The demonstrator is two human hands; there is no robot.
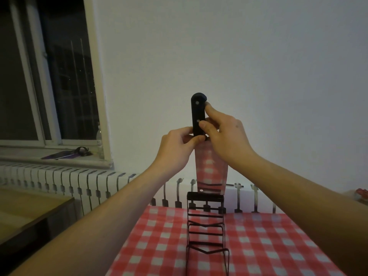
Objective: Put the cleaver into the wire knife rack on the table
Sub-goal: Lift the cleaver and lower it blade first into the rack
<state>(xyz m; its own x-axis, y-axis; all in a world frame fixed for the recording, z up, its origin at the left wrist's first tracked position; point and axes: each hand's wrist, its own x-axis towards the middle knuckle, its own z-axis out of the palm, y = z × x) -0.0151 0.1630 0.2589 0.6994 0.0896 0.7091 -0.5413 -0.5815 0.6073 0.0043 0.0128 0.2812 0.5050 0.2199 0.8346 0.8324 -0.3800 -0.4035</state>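
place: home, dining corner | cues: checked tablecloth (258, 242) on table; white radiator (59, 182) under window (49, 76); cluttered sill (65, 156); plain white wall (239, 56); dark outside

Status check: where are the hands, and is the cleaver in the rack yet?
Left hand and right hand both grip the cleaver at its handle. Blade hangs upright, tip at the wire knife rack top, not seated. Nothing blocking the slots.
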